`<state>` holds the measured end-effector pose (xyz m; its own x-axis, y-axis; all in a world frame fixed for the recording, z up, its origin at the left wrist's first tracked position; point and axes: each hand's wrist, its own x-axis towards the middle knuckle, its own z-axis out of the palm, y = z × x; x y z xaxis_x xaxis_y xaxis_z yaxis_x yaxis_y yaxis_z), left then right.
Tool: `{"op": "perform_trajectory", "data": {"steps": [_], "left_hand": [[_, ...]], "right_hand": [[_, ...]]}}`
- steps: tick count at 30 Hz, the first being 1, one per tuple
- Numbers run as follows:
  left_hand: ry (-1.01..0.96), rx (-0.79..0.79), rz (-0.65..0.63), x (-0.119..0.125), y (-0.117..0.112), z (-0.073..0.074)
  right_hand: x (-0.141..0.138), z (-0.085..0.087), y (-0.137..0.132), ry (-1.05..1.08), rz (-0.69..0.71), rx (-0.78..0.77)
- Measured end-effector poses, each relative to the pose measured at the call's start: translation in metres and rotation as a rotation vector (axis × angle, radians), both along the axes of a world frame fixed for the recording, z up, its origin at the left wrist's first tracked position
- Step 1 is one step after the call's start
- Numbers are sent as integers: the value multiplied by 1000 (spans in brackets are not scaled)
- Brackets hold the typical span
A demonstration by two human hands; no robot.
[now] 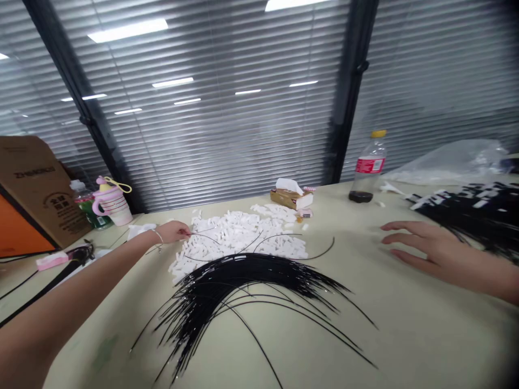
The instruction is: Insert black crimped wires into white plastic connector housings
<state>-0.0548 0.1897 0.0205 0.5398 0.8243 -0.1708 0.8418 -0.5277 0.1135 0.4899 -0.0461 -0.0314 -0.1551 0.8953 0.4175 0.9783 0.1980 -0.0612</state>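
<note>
At the left edge of a heap of small white plastic pieces (239, 229), my left hand (177, 231) is closed in a pinch. A thin black wire (205, 235) runs out from its fingertips over the heap. My right hand (430, 251) is open above the table on the right, fingers stretched out and holding nothing. It is nearest to a pile of black wires with white ends (474, 208). In front of the white heap lies a large curved bundle of black wires (247, 267), with several loose strands spreading from it.
A tissue box (286, 197) stands behind the heap, and a yellow-capped bottle of dark liquid (367, 170) farther right. On the left are a pink cup (115, 205), a green-labelled bottle (91, 208) and a cardboard box (40, 189). A clear plastic bag (450, 159) lies back right.
</note>
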Motion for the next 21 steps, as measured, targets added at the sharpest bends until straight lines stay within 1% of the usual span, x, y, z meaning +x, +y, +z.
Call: {"op": "perform_trajectory", "data": {"steps": [2, 5, 7, 8, 9, 10, 11, 12, 14, 16, 18, 20, 21], "left_hand": [[-50, 19, 24, 3, -5, 12], [-154, 70, 57, 11, -22, 40], [-238, 103, 60, 21, -42, 58], [-281, 125, 55, 28, -55, 63], [-313, 143, 45, 36, -68, 66], [-337, 154, 27, 45, -82, 65], [-352, 161, 3, 56, -96, 61], [-360, 163, -27, 66, -109, 54], [-337, 136, -104, 87, -135, 34], [-300, 144, -173, 102, -157, 16], [-289, 188, -235, 108, -180, 7], [-285, 201, -331, 106, -202, 4], [-281, 189, -444, 102, -213, 4]], "right_hand": [[2, -4, 1, 22, 8, -2], [5, -7, 0, 49, -2, 11], [4, -7, -1, 64, -15, 20], [3, -6, -2, 71, -15, 15], [0, -5, -1, 77, -11, 6], [-3, -3, -1, 81, -2, -7], [-8, 0, 1, 83, 10, -22], [-14, 4, 3, 83, 23, -35], [-30, 14, 10, 78, 60, -69], [-50, 26, 17, 68, 113, -129], [-73, 36, 25, 58, 169, -209], [-97, 41, 34, 48, 215, -286], [-107, 41, 38, 42, 230, -321]]}}
